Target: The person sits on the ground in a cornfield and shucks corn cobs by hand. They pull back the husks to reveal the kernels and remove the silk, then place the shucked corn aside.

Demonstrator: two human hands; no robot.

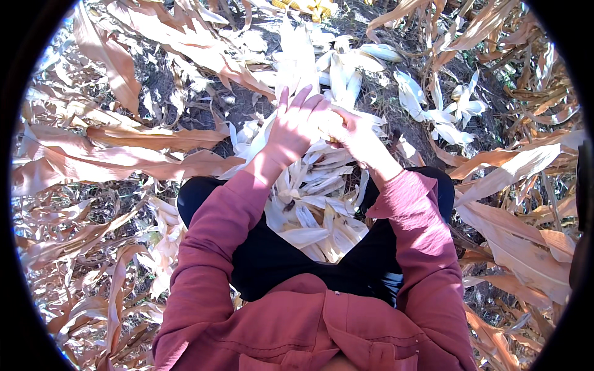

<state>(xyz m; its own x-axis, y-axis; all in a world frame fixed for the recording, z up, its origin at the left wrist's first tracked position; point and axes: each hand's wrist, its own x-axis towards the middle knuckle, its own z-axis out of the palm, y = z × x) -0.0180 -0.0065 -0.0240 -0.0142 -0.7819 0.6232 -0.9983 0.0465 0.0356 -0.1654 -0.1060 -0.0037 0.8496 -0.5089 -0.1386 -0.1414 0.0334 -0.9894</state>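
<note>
In front of my knees my two hands meet over a pile of pale, dry corn husks. My left hand has its fingers stretched out and slightly apart, pointing away from me; its palm side and thumb are hidden. My right hand is curled round an ear of corn, of which only a little yellow shows beside the fingers. White husk leaves hang about both hands, and strong sunlight washes out detail between them.
Several yellow corn ears lie at the far edge. Loose white husks are strewn on the soil beyond my hands, with more husks at the far right. Dry brown corn leaves stick in from the left; others crowd the right.
</note>
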